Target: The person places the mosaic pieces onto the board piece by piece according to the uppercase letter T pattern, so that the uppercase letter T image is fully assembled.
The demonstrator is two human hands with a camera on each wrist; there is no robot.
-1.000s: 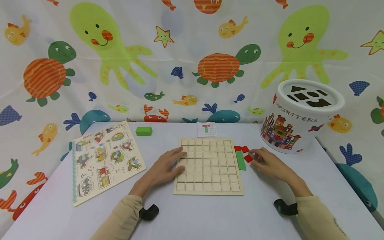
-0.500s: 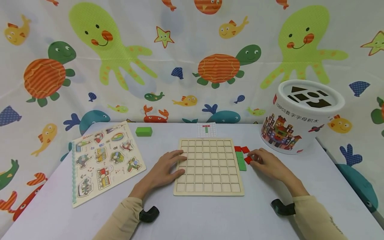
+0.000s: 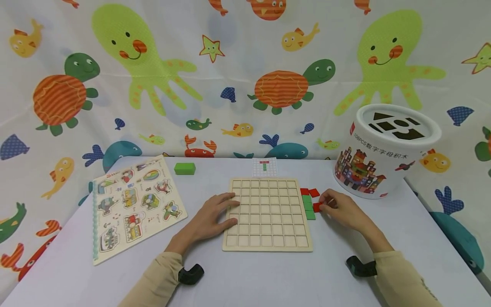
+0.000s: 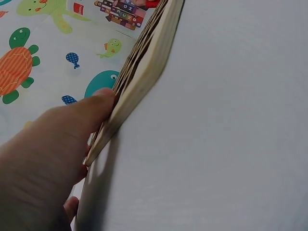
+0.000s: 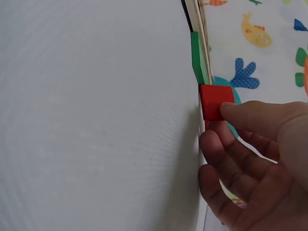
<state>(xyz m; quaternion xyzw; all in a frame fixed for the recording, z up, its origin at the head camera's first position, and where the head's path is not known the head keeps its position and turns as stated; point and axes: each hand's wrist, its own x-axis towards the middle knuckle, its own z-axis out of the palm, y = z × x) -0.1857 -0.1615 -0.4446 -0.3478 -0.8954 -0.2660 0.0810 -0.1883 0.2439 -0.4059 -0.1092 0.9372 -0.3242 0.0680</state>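
Observation:
A wooden grid board [image 3: 268, 213] lies mid-table, its squares bare. The left hand [image 3: 211, 216] rests at its left edge, fingers spread over the rim; in the left wrist view the thumb of that hand [image 4: 53, 144] touches the board's side [image 4: 144, 82]. Right of the board, green tiles [image 3: 308, 204] stand in a column beside it. The right hand [image 3: 343, 209] pinches a red tile [image 3: 316, 207] next to them; the right wrist view shows the thumb of this hand [image 5: 269, 144] on the red tile [image 5: 216, 102]. Two more red tiles [image 3: 313, 192] lie above.
A small pattern card [image 3: 264, 167] lies behind the board. A green block [image 3: 185, 169] and a picture puzzle board [image 3: 134, 209] are on the left. At the back right stands a large white tub [image 3: 376, 162]. A printed cloth hangs behind the table.
The red tile at the right fingertips has turned straighter and shifted slightly down, nearer the green column. The right hand has moved slightly left; the left hand has stayed nearly still.

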